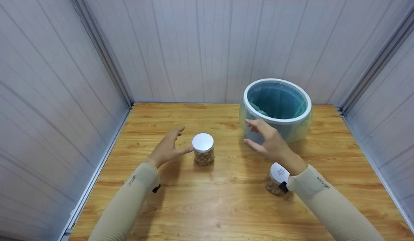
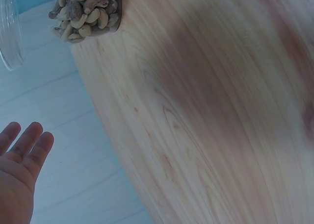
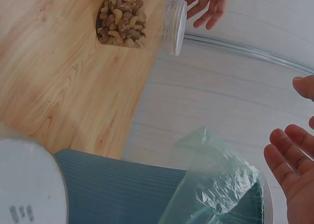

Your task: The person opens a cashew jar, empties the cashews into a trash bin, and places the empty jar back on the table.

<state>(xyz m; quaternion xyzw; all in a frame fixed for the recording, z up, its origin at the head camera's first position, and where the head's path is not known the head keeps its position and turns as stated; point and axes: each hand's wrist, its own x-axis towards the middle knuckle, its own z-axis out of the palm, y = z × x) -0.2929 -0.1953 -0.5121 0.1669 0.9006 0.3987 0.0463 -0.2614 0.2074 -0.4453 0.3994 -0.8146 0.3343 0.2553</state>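
A clear jar of cashews with a white lid (image 1: 203, 149) stands upright in the middle of the wooden table (image 1: 207, 207); it also shows in the wrist views (image 2: 88, 13) (image 3: 122, 22). My left hand (image 1: 168, 147) hovers just left of it, fingers straight and spread, thumb tip almost at the jar. My right hand (image 1: 267, 140) is open above the table in front of the bin (image 1: 277, 108), palm facing left, holding nothing. A second jar of nuts (image 1: 276, 180) stands under my right wrist, partly hidden by the sleeve; its white lid (image 3: 29, 185) fills the right wrist view's corner.
The round bin has a white rim and a teal plastic liner (image 3: 216, 185) and stands at the back right of the table. Grey panelled walls (image 1: 43, 100) close in the table on the left, back and right.
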